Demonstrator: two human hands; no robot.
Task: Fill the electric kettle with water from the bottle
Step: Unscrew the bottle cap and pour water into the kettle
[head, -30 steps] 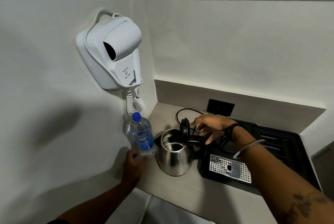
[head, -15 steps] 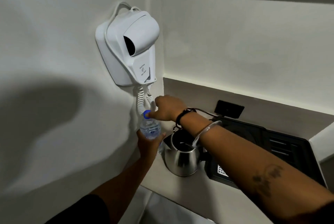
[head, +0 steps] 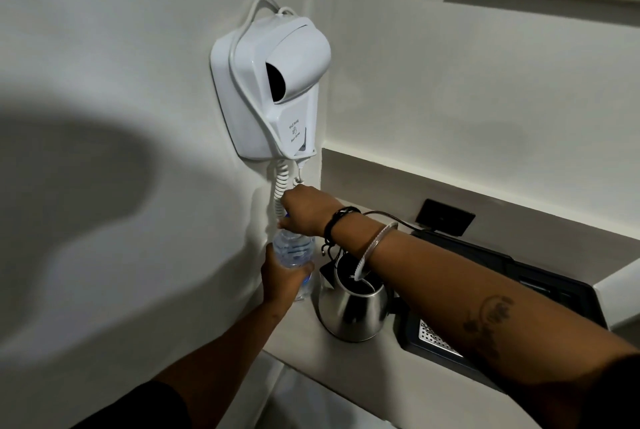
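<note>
A clear plastic water bottle (head: 293, 250) stands upright at the left end of the counter, close to the wall. My left hand (head: 281, 279) is wrapped around its body. My right hand (head: 304, 208) is closed over the bottle's top, hiding all but a sliver of the blue cap. Right of the bottle stands the steel electric kettle (head: 353, 310) with its lid up and its mouth showing. My right forearm crosses above the kettle and covers part of its opening and its raised lid.
A white wall-hung hair dryer (head: 277, 85) with a coiled cord (head: 281, 186) hangs just above the bottle. A black tray (head: 526, 276) with a metal grille (head: 433, 336) sits right of the kettle. A black socket (head: 445, 217) and cable are behind. The counter's front edge (head: 311, 364) is near.
My right hand left the kettle's lid and moved left onto the bottle's cap. My left hand shifted from the bottle's base up onto its body. The camera moved closer.
</note>
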